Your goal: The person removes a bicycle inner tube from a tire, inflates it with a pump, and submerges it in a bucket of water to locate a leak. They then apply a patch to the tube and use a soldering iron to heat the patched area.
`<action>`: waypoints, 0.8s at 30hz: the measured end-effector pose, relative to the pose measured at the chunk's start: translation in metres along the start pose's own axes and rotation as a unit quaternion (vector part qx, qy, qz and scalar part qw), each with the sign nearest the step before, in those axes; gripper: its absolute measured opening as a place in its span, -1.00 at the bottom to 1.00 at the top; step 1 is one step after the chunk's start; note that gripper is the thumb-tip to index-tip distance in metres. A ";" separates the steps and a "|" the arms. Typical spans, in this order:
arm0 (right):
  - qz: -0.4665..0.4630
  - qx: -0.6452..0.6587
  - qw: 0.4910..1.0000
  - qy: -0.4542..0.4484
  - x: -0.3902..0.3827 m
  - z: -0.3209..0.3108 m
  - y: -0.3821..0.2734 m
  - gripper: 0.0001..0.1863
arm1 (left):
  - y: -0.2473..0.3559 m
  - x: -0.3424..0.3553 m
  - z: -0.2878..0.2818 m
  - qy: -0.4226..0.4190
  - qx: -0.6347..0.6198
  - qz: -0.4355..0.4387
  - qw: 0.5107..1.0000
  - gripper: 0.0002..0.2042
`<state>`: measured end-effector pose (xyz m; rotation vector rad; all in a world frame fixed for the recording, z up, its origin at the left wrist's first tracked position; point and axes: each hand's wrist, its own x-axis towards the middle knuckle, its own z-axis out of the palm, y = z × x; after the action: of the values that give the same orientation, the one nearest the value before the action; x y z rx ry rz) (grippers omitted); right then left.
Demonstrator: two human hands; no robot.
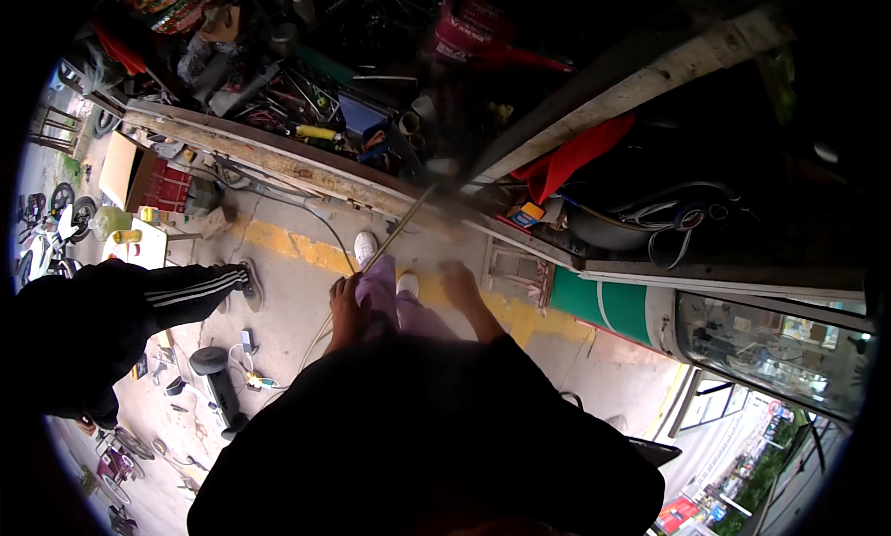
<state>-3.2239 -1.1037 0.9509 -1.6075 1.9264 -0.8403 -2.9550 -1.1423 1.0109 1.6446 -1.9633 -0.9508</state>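
My left hand [347,306] is closed around a long, thin, tan hose [397,228] in front of my body. One end of the hose slants up toward the wooden edge of the workbench; its lower part bends down to the left past my arm. My right hand [457,284] hangs to the right, apart from the hose and over the pavement. Motion smears its fingers, so I cannot make out their pose. My legs in light purple trousers and white shoes [366,247] stand below, between my hands.
Hand tools and a blue box [363,115] crowd the workbench [278,165] ahead. A red cloth [580,160] hangs by a wooden post. To my left stands a person in dark striped trousers [200,290], near a wheeled board [216,387] and cables on the ground. A green-and-white cabinet [603,304] is right.
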 end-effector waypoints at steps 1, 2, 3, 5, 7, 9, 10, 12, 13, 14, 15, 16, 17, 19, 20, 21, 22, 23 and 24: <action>0.007 0.011 1.000 0.001 0.018 -0.004 -0.011 -0.80 | -0.005 0.010 -0.001 -0.001 -0.022 0.000 1.000 -0.49; 0.035 0.036 0.999 -0.012 0.036 -0.010 -0.021 -0.80 | -0.010 0.020 -0.002 0.015 -0.030 0.004 0.999 -0.51; 0.019 0.061 0.998 -0.005 0.053 -0.014 -0.031 -0.79 | -0.018 0.031 -0.004 0.004 -0.049 -0.014 0.999 -0.52; 0.009 0.027 0.999 -0.018 0.093 -0.023 -0.047 -0.80 | -0.035 0.055 -0.014 0.023 -0.074 -0.013 0.997 -0.53; 0.017 -0.004 0.999 -0.028 0.130 -0.033 -0.061 -0.81 | -0.058 0.079 -0.025 0.019 -0.113 -0.074 0.991 -0.57; 0.030 -0.071 0.996 -0.043 0.168 -0.043 -0.073 -0.82 | -0.081 0.096 -0.036 0.028 -0.133 -0.108 0.985 -0.62; 0.037 -0.029 0.999 -0.023 0.185 -0.049 -0.080 -0.81 | -0.091 0.103 -0.042 0.034 -0.141 -0.123 0.982 -0.64; 0.118 0.026 0.993 -0.008 0.218 -0.059 -0.094 -0.80 | -0.112 0.115 -0.052 0.018 -0.161 -0.178 0.971 -0.64; 0.040 0.010 0.997 0.059 0.233 -0.063 -0.101 -0.78 | -0.121 0.122 -0.057 0.012 -0.159 -0.189 0.969 -0.66; 0.087 0.039 0.994 0.049 0.247 -0.067 -0.105 -0.76 | -0.129 0.128 -0.059 0.006 -0.159 -0.203 0.966 -0.68; 0.121 0.066 0.989 0.042 0.261 -0.072 -0.108 -0.74 | -0.135 0.134 -0.060 0.002 -0.173 -0.204 0.963 -0.69; 0.145 0.100 0.984 0.039 0.272 -0.076 -0.110 -0.71 | -0.140 0.138 -0.061 -0.003 -0.193 -0.206 0.959 -0.71; 0.141 0.100 0.983 0.056 0.281 -0.078 -0.111 -0.73 | -0.144 0.143 -0.060 -0.017 -0.192 -0.203 0.960 -0.72; 0.124 0.068 0.986 0.086 0.297 -0.082 -0.109 -0.75 | -0.147 0.152 -0.056 -0.036 -0.213 -0.224 0.950 -0.71; 0.107 0.055 0.988 0.100 0.303 -0.084 -0.107 -0.75 | -0.147 0.155 -0.053 -0.045 -0.227 -0.245 0.942 -0.71; 0.098 0.043 0.987 0.116 0.309 -0.086 -0.105 -0.77 | -0.147 0.159 -0.051 -0.059 -0.233 -0.244 0.939 -0.70; 0.105 0.049 0.988 0.107 0.312 -0.088 -0.103 -0.77 | -0.146 0.162 -0.048 -0.067 -0.241 -0.235 0.939 -0.70; 0.111 0.056 0.988 0.096 0.314 -0.089 -0.102 -0.77 | -0.144 0.164 -0.047 -0.076 -0.247 -0.239 0.936 -0.69; 0.121 0.064 0.986 0.090 0.314 -0.090 -0.103 -0.77 | -0.141 0.166 -0.045 -0.081 -0.260 -0.235 0.933 -0.69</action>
<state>-3.2763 -1.4113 1.0922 -1.2289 2.0930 -1.0113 -2.8633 -1.3246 0.9215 1.7686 -1.2439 -1.6624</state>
